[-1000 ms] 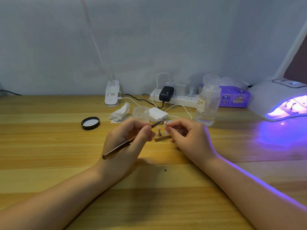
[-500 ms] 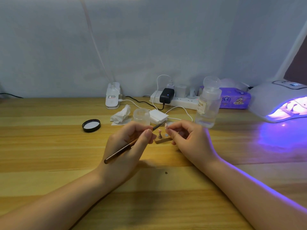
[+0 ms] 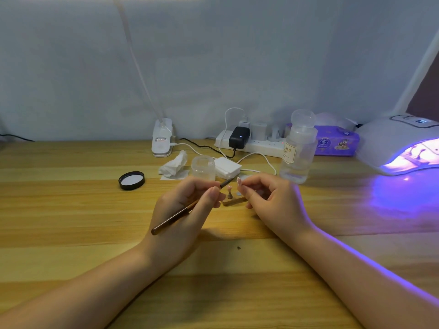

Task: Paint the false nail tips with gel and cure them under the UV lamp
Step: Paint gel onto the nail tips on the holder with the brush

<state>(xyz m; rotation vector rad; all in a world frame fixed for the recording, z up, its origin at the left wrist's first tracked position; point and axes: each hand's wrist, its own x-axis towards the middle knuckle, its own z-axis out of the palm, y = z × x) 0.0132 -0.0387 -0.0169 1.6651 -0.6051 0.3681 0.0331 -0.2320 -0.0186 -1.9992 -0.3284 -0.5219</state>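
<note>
My left hand (image 3: 187,210) grips a thin brown gel brush (image 3: 180,213), its dark tip pointing right toward a pale false nail tip (image 3: 238,180). My right hand (image 3: 270,200) pinches that nail tip upright between thumb and forefinger. Between my hands a small wooden holder (image 3: 234,201) lies on the table with another nail tip on a stand (image 3: 229,191). A small clear jar (image 3: 203,167) stands just behind my left hand, its black lid (image 3: 131,180) off to the left. The white UV lamp (image 3: 401,143) glows purple at the far right.
A clear pump bottle (image 3: 298,150) stands right of the jar. White pads (image 3: 227,167) and a crumpled tissue (image 3: 173,166) lie behind my hands. A power strip with plugs (image 3: 251,140), a white lamp clamp (image 3: 162,138) and a purple tissue pack (image 3: 335,141) line the wall.
Both hands hold almost the same pose; the brush tip stays close to the nail tip. The view has tilted slightly, so everything sits a little lower in frame.
</note>
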